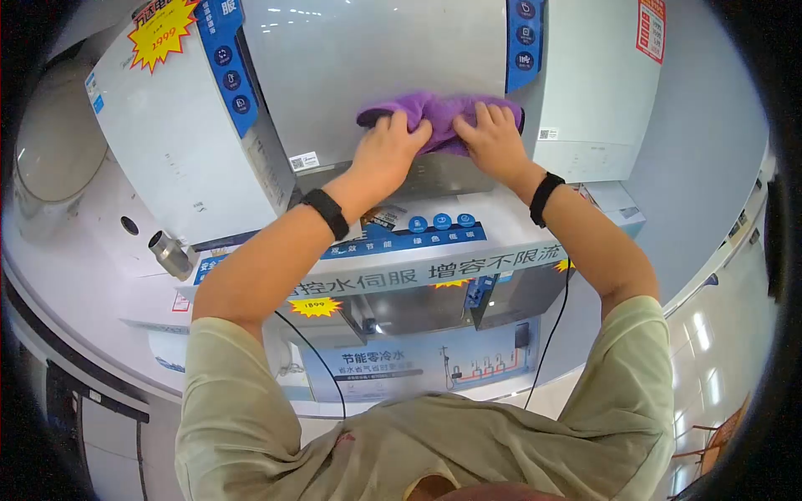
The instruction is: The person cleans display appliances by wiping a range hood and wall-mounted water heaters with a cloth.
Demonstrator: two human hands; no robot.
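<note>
A purple cloth (434,108) is bunched against the lower front of a large pale grey appliance (376,58), which looks like a water heater. My left hand (389,154) has its fingers curled into the cloth's left part. On the cloth's right part, my right hand (494,140) grips with bent fingers. The two hands are a short way apart, with folds of cloth between them. Just below them runs the appliance's darker bottom strip (426,174). A small white label (304,161) is stuck near its lower left corner.
White appliances stand to the left (159,125) and right (597,92). A metal pipe fitting (170,255) sits at the left on the display shelf (510,219). Thin black cables (322,355) hang from my wrists. A chair (717,438) shows at the lower right.
</note>
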